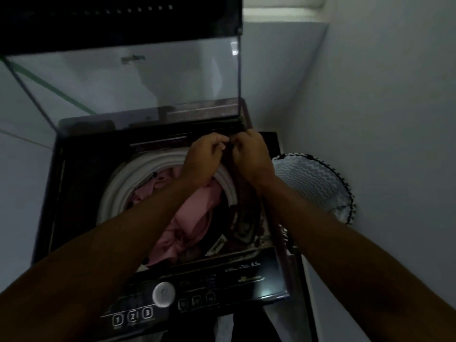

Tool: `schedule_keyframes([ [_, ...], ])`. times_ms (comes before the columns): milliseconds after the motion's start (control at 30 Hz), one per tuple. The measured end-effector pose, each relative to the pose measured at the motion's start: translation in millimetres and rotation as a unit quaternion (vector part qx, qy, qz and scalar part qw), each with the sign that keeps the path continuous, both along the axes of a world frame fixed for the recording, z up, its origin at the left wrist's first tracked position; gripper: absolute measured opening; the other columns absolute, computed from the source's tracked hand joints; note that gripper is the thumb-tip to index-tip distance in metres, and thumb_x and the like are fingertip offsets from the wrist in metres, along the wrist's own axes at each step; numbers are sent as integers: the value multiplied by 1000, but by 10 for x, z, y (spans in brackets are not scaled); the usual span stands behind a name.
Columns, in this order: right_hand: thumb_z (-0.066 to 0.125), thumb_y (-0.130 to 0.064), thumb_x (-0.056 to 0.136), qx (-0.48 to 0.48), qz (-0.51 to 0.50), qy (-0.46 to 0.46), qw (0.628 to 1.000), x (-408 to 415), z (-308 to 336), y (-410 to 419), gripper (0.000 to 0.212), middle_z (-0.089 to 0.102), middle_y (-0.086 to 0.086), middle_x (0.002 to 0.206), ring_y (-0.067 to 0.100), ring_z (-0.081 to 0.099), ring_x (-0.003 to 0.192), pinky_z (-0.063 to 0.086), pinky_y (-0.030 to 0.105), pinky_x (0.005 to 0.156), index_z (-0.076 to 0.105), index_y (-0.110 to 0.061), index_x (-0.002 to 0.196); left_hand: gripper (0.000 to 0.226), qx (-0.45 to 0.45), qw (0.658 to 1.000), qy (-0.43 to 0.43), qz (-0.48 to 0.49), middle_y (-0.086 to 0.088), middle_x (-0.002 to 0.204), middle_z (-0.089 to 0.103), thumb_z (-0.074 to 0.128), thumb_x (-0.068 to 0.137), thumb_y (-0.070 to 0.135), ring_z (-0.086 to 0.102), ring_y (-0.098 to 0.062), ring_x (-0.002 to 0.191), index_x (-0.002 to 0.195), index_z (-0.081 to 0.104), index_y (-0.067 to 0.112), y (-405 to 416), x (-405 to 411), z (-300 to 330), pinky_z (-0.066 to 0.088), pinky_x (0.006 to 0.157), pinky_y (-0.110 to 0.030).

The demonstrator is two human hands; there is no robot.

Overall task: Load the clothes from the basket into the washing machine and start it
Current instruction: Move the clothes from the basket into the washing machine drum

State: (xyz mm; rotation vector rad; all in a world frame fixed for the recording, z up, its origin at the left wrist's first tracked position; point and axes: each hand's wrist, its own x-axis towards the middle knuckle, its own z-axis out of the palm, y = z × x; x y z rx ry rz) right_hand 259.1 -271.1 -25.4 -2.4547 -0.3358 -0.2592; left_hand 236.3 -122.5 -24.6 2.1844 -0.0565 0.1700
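The control panel point(197, 290) with its white dial point(163, 294) lay nearest; beyond it, pink clothes point(190, 213) filled the washing machine point(74, 183) drum. Both forearms crossed over them, the left hand point(206, 156) and right hand point(251, 153) pinching something small and dark at the back rim, under the raised lid point(123, 77); a basket point(313, 183) stood beside the wall

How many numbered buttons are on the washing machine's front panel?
3. The buttons marked 1, 2 and 3 sit in a row at the panel's left end, left of the white dial. Other unnumbered buttons lie further right.
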Motion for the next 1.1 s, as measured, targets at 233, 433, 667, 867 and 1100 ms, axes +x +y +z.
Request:
schedule_keyframes([
  [233, 59, -7, 82, 31, -159, 131, 978, 39, -267, -1190, 20, 66, 13, 98, 26, 62, 92, 49, 35, 82, 69, -4, 99, 27, 78, 986, -92, -114, -3, 93, 64, 54, 86, 1, 56, -16, 90, 103, 70, 13, -994, 228, 31, 43, 82, -21],
  [433, 64, -6, 79, 49, -207, 267, 940, -129, -641, -1935, 19, 70, 10, 98, 23, 63, 91, 47, 30, 80, 71, -7, 96, 25, 34, 978, -55, -196, -4, 95, 67, 51, 84, -2, 61, -10, 88, 95, 70, 11, -1726, 390, -159, 49, 83, -20],
  [667, 61, -8, 83, 99, -239, 380, 888, -152, -1372, -2470, 32, 49, 4, 62, 18, 48, 59, 39, 28, 59, 44, -17, 58, 33, 134, 954, 103, -249, -14, 110, 70, 52, 81, -9, 65, -28, 104, 101, 73, 6, -2347, 644, -874, 48, 91, -31],
  [867, 55, -19, 83, 167, -311, 480, 803, 57, -2273, -2612, 24, 51, 6, 60, 24, 51, 55, 46, 31, 56, 50, -14, 60, 18, 166, 948, 226, -152, -15, 85, 69, 53, 89, 6, 65, -30, 86, 77, 67, 6, -2544, 764, -1778, 50, 74, -32],
  [1100, 51, -29, 82, 299, -384, 523, 700, 334, -3494, -2856, 58, 56, 15, 132, 37, 57, 112, 47, 48, 101, 51, -12, 137, 16, 261, 884, 329, -203, -18, 106, 64, 54, 93, 8, 59, -32, 105, 104, 65, 3, -2753, 1146, -2798, 47, 97, -38],
])
